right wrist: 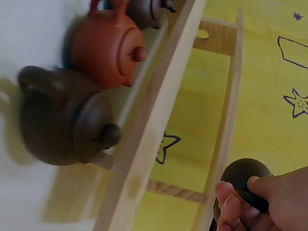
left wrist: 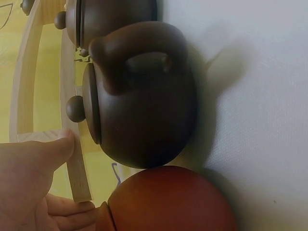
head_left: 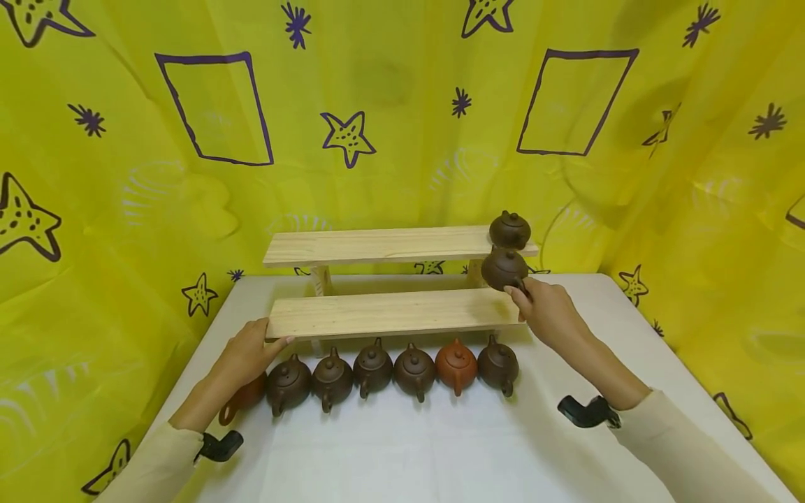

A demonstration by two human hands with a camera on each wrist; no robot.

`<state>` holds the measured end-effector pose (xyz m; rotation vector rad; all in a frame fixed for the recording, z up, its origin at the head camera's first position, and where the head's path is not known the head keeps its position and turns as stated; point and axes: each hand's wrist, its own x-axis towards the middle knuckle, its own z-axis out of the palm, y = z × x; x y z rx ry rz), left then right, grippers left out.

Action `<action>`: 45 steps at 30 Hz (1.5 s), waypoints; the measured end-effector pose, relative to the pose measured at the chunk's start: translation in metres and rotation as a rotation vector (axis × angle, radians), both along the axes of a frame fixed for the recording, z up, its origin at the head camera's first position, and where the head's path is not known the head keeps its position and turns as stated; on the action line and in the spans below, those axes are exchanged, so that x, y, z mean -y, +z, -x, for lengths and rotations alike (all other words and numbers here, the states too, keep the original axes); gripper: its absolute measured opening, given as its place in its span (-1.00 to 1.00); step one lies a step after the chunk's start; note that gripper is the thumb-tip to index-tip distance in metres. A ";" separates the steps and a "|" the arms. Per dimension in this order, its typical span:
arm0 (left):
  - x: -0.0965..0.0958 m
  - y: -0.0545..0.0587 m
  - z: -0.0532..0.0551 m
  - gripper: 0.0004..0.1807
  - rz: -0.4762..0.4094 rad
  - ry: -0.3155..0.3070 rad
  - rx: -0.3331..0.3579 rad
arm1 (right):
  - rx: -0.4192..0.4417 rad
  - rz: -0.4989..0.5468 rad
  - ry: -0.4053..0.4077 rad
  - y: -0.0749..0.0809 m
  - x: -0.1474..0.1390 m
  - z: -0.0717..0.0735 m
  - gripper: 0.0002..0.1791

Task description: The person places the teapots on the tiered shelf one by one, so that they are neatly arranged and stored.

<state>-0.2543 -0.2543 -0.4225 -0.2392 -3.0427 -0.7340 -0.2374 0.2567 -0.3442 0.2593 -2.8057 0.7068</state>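
Note:
My right hand [head_left: 553, 311] grips a dark brown teapot [head_left: 503, 269] by its handle, over the right end of the lower board of a two-tier wooden shelf [head_left: 377, 313]. In the right wrist view, fingers and thumb hide much of this teapot [right wrist: 246, 174]. Behind it, another dark teapot [head_left: 511, 229] sits on the upper board's right end. My left hand [head_left: 247, 353] holds the lower board's left end, thumb against its edge in the left wrist view. Below that hand is a partly hidden reddish teapot [head_left: 251, 392], which touches a dark teapot [left wrist: 144, 115].
Along the shelf's front, a row of several dark teapots [head_left: 332, 379] and an orange-red teapot [head_left: 456, 365] stands on the white table [head_left: 402, 447]. Their handles face me. A yellow patterned curtain [head_left: 402, 181] surrounds the table's back and sides.

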 end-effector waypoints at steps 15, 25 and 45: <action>0.000 -0.001 0.001 -0.14 0.003 0.006 -0.022 | -0.086 -0.032 0.006 0.020 0.047 0.068 -0.57; -0.002 -0.001 0.001 -0.16 0.002 0.016 -0.009 | -0.070 -0.037 0.006 0.025 0.050 0.087 -0.53; -0.001 0.004 -0.001 -0.13 0.014 0.020 0.010 | 0.054 -0.022 -0.063 0.031 0.047 0.095 -0.34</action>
